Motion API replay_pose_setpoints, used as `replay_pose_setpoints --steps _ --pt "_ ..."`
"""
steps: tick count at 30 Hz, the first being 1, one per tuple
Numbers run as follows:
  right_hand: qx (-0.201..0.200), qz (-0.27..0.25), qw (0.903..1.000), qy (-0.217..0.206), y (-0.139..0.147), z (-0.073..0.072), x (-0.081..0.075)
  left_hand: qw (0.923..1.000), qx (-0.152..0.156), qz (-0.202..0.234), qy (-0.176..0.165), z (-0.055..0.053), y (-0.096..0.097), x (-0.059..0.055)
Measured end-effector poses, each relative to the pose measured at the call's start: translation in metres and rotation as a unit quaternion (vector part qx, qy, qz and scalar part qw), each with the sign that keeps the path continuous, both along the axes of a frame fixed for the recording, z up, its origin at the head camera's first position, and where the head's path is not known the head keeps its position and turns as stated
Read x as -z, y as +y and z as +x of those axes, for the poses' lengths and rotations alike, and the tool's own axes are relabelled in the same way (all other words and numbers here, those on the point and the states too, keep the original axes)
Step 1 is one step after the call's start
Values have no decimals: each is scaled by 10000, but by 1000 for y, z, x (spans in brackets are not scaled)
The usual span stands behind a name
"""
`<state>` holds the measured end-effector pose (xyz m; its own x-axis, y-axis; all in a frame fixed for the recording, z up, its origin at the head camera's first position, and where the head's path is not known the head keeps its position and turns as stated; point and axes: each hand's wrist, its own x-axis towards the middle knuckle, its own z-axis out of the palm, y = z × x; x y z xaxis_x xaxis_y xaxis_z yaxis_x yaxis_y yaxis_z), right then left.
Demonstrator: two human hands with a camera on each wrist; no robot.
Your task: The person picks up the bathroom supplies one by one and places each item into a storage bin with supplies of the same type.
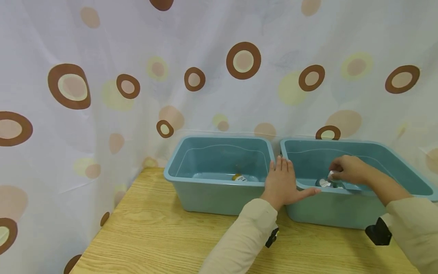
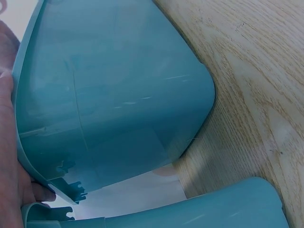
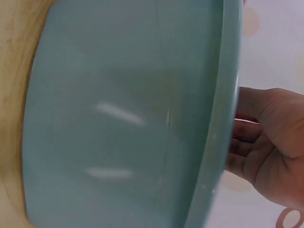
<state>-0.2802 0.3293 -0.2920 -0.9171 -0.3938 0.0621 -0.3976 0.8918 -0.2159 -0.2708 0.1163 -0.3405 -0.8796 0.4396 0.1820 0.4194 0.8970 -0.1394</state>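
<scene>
Two blue-green plastic tubs stand side by side, the left tub [image 1: 208, 196] and the right tub [image 1: 328, 209]. My left hand [image 1: 282, 184] lies with straight fingers over the neighbouring rims, its thumb stretched along the right tub's front rim. In the left wrist view, that hand [image 2: 12, 156] shows at the left edge against a rim. Inside the right tub, my right hand [image 1: 352, 170] pinches a small white object [image 1: 330, 175], partly covered by the fingers. Below it lie small items with white labels [image 1: 323, 183]. The tub wall hides the right fingertips in the right wrist view.
A small yellow item with a white label [image 1: 239, 177] lies in the left tub. Both tubs stand on a wooden table [image 1: 147, 228], close against a white curtain [image 1: 205, 102] with brown and beige circles.
</scene>
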Motion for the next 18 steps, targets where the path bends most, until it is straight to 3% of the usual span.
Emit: replay_pose_setpoints --steps 9,18 --pt "443 -106 9983 353 5 5 -27 9999 -45 -2 -101 -1 0 -1" --pt "512 -33 9964 674 17 17 -22 10000 -11 1 -36 -1 3 1"
